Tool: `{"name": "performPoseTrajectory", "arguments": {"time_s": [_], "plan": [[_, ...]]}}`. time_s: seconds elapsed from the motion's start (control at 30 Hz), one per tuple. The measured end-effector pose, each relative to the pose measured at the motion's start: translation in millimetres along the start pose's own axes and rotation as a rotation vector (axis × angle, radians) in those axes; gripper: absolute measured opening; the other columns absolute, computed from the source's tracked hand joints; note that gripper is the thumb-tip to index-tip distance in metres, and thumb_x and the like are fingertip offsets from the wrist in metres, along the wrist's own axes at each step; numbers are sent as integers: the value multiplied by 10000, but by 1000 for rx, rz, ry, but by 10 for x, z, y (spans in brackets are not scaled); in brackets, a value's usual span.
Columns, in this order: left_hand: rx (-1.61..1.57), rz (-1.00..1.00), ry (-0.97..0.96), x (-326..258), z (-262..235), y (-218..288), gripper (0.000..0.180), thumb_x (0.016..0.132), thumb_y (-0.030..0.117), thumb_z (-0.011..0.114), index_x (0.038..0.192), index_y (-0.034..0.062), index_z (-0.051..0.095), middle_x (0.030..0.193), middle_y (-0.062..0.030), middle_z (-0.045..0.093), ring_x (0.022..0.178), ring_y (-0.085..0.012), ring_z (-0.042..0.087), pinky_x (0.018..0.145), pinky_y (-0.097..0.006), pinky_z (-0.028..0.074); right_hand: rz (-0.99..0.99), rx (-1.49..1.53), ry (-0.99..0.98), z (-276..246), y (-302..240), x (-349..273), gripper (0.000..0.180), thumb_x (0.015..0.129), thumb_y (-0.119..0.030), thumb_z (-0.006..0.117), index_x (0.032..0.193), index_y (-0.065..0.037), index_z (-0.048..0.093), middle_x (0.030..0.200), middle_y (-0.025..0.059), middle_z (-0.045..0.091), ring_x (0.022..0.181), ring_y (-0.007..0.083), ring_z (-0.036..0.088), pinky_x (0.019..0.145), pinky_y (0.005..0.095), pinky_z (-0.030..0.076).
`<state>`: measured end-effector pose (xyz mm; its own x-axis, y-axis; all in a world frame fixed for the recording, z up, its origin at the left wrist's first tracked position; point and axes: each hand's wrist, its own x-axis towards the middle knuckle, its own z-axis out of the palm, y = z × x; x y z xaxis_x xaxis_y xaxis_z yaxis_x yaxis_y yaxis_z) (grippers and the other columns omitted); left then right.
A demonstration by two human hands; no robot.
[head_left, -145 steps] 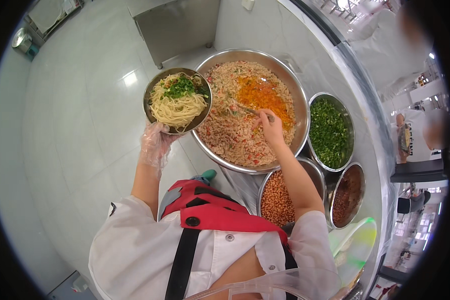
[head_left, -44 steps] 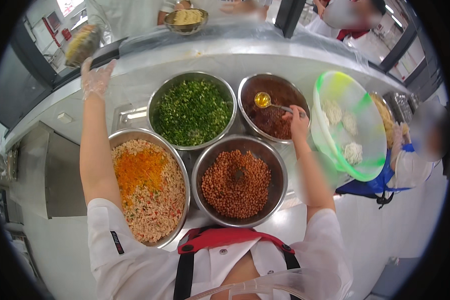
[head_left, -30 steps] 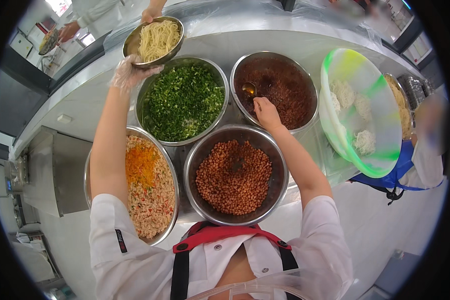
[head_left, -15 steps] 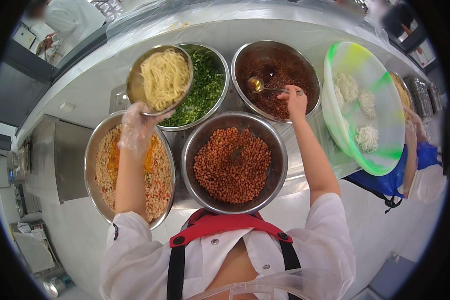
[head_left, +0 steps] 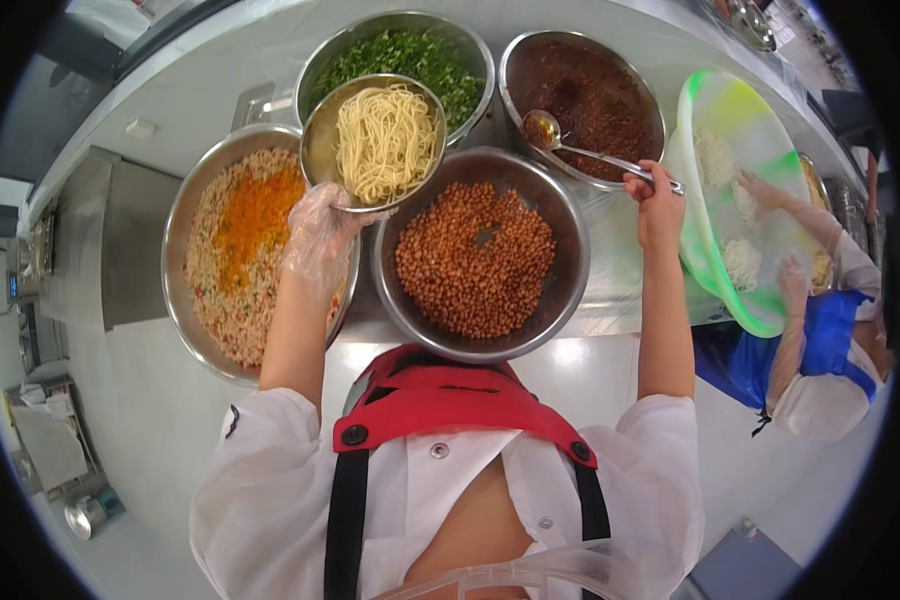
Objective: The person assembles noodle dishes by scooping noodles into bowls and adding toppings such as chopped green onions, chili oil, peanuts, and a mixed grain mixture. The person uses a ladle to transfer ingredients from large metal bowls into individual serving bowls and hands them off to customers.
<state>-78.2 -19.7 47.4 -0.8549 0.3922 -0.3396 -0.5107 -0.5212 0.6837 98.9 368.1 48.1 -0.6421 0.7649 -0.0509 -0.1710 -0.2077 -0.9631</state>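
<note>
My left hand [head_left: 318,240], in a thin clear glove, holds a small steel bowl of plain noodles [head_left: 375,140] over the gap between the big bowls. My right hand [head_left: 656,198] grips the handle of a steel spoon [head_left: 570,145] whose scoop carries dark red sauce above the bowl of dark sauce [head_left: 590,90]. Right below the noodle bowl sits a large bowl of brown roasted peanuts [head_left: 478,258].
A large bowl of shredded mix with orange topping [head_left: 232,250] stands at the left, a bowl of chopped greens [head_left: 430,55] behind. At the right another person's gloved hands [head_left: 770,200] work noodle portions in a green plastic basin [head_left: 715,230]. Steel counter all around.
My left hand has brought the noodle bowl down from the far counter to in front of me. My right hand has lifted the spoon of sauce out of the dark bowl.
</note>
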Motion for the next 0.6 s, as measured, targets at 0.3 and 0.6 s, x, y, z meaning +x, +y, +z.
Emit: {"name": "performPoseTrajectory", "arguments": {"time_s": [0.3,0.6], "plan": [[50,123,134,-596,-310,21,89,741,2,464,663,19,503,878,-184,599,783,-289,633,652,-465,589,96,-443,-196,214,911,-889,206,918,-153,470,904,28,565,687,130,624,580,152,629,534,263,448],[55,155,231,-965,-469,95,132,760,24,473,630,36,489,846,-157,598,796,-274,627,668,-457,583,-30,-561,-384,868,1119,-1523,195,920,-117,470,941,57,555,661,118,614,584,153,624,562,271,465]]}}
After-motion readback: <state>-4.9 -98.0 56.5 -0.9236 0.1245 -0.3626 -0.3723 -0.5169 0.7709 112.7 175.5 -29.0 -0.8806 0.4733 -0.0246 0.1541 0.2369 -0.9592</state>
